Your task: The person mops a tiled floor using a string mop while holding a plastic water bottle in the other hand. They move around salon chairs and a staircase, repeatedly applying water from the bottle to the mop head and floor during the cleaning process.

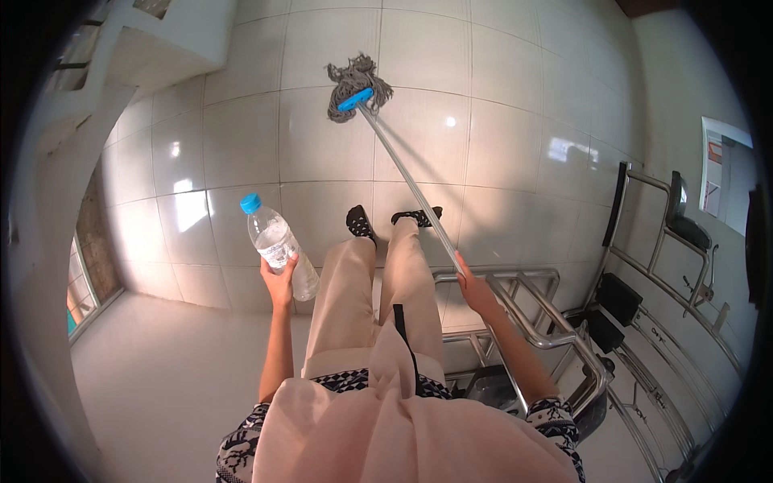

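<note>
My left hand (279, 279) grips a clear plastic bottle (279, 247) with a blue screw cap (250, 203) and a label around its middle. The bottle tilts, cap end away from me. In my right hand (476, 288) is the metal handle (410, 181) of a string mop, which slants away to the left. At its far end a blue plastic clamp (356, 100) holds the grey mop strings (361, 78), which rest bunched on the tiles. Behind my right forearm the lower handle runs down past metal tubing.
Pale glossy floor tiles (326, 139) spread ahead, with bright reflections. To my right stand metal-tube frames (531, 302) and metal-framed seating with black parts (619, 293). A pale wall ledge (163, 57) juts out at upper left. My feet in dark patterned socks (360, 222) are on the floor.
</note>
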Action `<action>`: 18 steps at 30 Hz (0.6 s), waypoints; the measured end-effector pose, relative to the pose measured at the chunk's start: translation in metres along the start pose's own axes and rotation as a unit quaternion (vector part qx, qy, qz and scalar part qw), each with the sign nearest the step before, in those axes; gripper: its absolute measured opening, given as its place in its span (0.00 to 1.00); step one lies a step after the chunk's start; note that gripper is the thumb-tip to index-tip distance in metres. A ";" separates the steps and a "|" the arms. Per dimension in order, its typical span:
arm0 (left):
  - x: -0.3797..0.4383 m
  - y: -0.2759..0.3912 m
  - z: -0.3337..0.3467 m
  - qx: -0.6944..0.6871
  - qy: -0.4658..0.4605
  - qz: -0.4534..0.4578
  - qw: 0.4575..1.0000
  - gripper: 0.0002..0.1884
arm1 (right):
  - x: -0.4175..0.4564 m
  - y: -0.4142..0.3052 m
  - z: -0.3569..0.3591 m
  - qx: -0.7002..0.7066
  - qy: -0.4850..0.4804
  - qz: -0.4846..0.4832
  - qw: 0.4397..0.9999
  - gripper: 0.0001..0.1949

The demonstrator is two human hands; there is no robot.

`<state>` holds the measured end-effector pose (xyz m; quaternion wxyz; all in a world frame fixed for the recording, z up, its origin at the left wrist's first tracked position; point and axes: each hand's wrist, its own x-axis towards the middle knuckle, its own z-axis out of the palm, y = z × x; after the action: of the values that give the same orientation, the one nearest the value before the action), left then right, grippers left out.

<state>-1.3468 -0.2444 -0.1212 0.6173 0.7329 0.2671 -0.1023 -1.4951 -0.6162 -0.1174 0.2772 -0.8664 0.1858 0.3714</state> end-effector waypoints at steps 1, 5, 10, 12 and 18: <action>0.000 -0.004 -0.004 -0.014 -0.001 0.003 1.000 0.26 | 0.001 -0.002 -0.001 0.002 -0.004 -0.004 1.000 0.27; 0.000 -0.013 -0.014 -0.044 0.020 -0.008 0.999 0.26 | -0.021 0.007 -0.021 -0.048 -0.042 0.010 0.998 0.27; 0.000 -0.023 -0.016 -0.061 0.060 -0.020 0.996 0.26 | -0.101 0.057 -0.045 -0.138 -0.125 0.066 0.980 0.29; 0.011 -0.036 -0.012 -0.065 0.064 -0.018 0.996 0.26 | -0.098 0.052 -0.070 -0.173 -0.168 0.103 0.965 0.29; 0.013 -0.065 -0.015 -0.140 0.066 -0.044 0.987 0.28 | 0.001 0.020 -0.122 -0.237 -0.141 -0.009 0.961 0.25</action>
<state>-1.3720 -0.2204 -0.1798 0.6898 0.6319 0.3508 -0.0422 -1.4393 -0.7077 -0.0551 0.0910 -0.8479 0.0440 0.5204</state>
